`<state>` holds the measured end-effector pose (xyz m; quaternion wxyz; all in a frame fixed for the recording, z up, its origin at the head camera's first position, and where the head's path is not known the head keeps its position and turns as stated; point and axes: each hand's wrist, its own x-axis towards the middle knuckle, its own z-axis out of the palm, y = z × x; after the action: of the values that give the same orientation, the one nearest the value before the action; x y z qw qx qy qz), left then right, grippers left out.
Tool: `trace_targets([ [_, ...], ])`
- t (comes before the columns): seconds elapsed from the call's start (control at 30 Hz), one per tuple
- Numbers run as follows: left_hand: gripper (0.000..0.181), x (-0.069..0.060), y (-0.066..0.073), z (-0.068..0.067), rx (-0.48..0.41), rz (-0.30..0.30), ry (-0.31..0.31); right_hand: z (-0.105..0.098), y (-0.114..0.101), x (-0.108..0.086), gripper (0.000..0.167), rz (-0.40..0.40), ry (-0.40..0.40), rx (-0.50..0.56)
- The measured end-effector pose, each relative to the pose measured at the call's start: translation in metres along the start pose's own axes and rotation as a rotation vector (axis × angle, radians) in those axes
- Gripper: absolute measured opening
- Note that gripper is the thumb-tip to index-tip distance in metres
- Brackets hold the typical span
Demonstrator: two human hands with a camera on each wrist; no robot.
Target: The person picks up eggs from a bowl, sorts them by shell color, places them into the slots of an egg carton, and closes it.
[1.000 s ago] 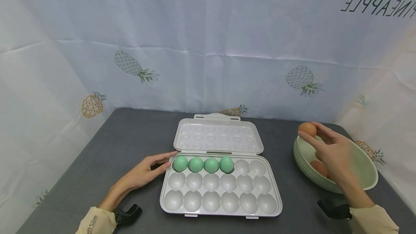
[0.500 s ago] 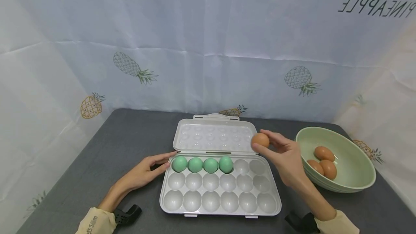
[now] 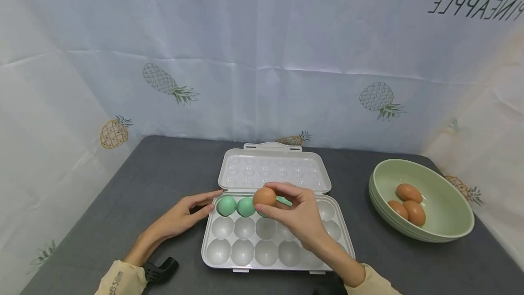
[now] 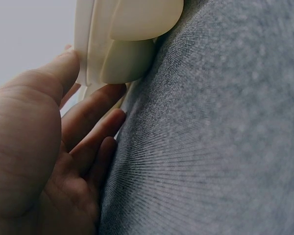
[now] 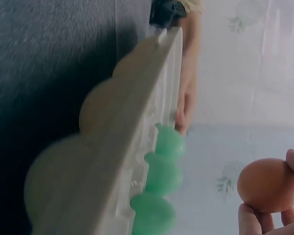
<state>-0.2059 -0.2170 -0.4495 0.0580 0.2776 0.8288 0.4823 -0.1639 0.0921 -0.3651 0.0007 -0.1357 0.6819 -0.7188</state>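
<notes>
My right hand pinches a brown egg between thumb and fingers, above the back row of a white egg box. In the right wrist view, that brown egg hangs apart from the box. Green eggs sit in the back row from the left; the hand and brown egg partly cover some of them. My left hand touches the box's back left corner with fairly straight fingers. Up close in the left wrist view, its thumb meets the rim and its fingertips lie beside the box's underside.
A pale green bowl with 3 brown eggs stands at the right of the dark grey table. The box's lid lies folded back behind it. A pineapple-print curtain hangs behind the table.
My right hand has carried the brown egg leftward from over the bowl, past the lid's right corner, to above the box's back row. The left hand has stayed at the box's corner.
</notes>
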Motion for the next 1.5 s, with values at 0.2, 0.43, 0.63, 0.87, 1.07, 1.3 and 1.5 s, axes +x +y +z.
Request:
trace_targets([
  [0.2,0.043,0.002,0.001,-0.001,0.010,-0.016,-0.003,0.029,0.010,-0.002,0.045,0.003,-0.048,-0.002],
  [0.43,0.043,0.001,0.000,-0.001,0.011,-0.021,-0.010,0.051,0.031,-0.004,0.045,-0.033,-0.113,-0.097],
  [0.63,0.043,0.000,-0.001,0.000,0.006,-0.005,-0.015,0.060,0.050,-0.004,0.041,-0.098,-0.153,-0.116],
  [0.87,0.043,0.000,-0.001,-0.001,0.010,-0.009,-0.012,0.066,0.056,-0.003,0.037,-0.117,-0.173,-0.165],
  [1.07,0.042,0.000,-0.002,-0.001,0.022,-0.009,-0.003,0.069,0.058,-0.003,0.031,-0.177,-0.187,-0.270],
  [1.3,0.042,-0.001,-0.001,0.000,0.024,-0.022,-0.006,0.070,0.063,-0.004,0.034,-0.268,-0.180,-0.458],
  [1.5,0.042,0.000,-0.001,0.000,0.036,-0.022,-0.003,0.072,0.063,-0.003,0.034,-0.312,-0.208,-0.543],
])
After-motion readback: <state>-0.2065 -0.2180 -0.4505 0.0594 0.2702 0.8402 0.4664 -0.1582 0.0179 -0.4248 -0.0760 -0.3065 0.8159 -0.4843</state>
